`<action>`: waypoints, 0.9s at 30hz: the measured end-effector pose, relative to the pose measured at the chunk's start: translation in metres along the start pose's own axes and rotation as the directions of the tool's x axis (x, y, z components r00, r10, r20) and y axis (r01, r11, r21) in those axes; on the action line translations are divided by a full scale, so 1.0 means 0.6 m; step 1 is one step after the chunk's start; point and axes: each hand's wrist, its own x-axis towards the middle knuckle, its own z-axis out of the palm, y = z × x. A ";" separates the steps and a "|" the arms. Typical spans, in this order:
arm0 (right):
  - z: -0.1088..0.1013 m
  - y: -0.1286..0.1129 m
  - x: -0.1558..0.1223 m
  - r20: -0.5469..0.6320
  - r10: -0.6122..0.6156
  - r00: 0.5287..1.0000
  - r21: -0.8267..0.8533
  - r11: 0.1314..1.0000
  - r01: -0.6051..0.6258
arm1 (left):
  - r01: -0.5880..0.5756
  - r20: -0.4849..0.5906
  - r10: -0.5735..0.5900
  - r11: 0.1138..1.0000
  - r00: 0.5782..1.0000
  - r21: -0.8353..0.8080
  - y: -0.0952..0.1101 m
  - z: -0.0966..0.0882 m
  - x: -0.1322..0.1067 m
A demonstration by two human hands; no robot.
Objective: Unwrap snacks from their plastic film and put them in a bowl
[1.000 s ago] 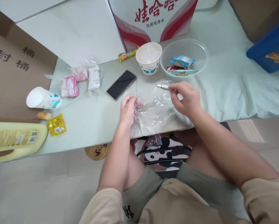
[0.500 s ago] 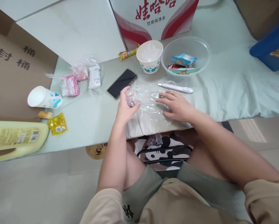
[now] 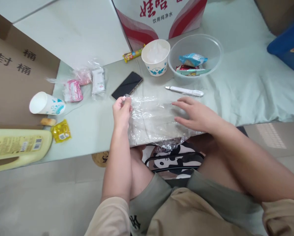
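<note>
A clear plastic sheet point(image 3: 151, 114), thin and crinkled, lies over the front part of the cloth-covered surface, and some of it hangs over the edge. My left hand point(image 3: 121, 109) pinches its left edge between thumb and fingers. Over the sheet's right side my right hand point(image 3: 194, 113) is spread, fingers apart and holding nothing; whether it touches the plastic I cannot tell. Just behind the sheet lies a white utility knife point(image 3: 185, 91), its tip pointing left. A black phone point(image 3: 127, 85) rests beyond my left hand.
Behind stand a paper bucket point(image 3: 156, 59) and a clear bowl point(image 3: 196, 73) with several snack packets. To the left are small bagged packets point(image 3: 73, 90), a tipped paper cup point(image 3: 47, 103), a yellow packet point(image 3: 61, 131) and a pale yellow jug point(image 3: 19, 144). A red-and-white carton point(image 3: 161, 26) stands at the back.
My left hand has moved left and closed on the plastic's edge. The sheet is spread flatter and further over the front edge. My right hand has shifted slightly right, still open.
</note>
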 end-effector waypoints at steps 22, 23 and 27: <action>0.008 -0.014 0.009 -0.087 -0.207 0.975 -0.006 0.978 0.207 | -0.236 -0.089 0.250 0.961 0.964 0.141 -0.027 -0.011 0.012; 0.011 -0.012 0.008 0.000 -0.230 0.973 -0.027 0.973 0.230 | -0.238 -0.123 0.256 0.961 0.959 0.139 -0.030 -0.013 0.017; 0.020 0.001 0.002 0.258 -0.167 0.952 -0.098 0.975 0.198 | -0.254 -0.237 0.283 0.956 0.929 0.145 -0.038 -0.024 0.039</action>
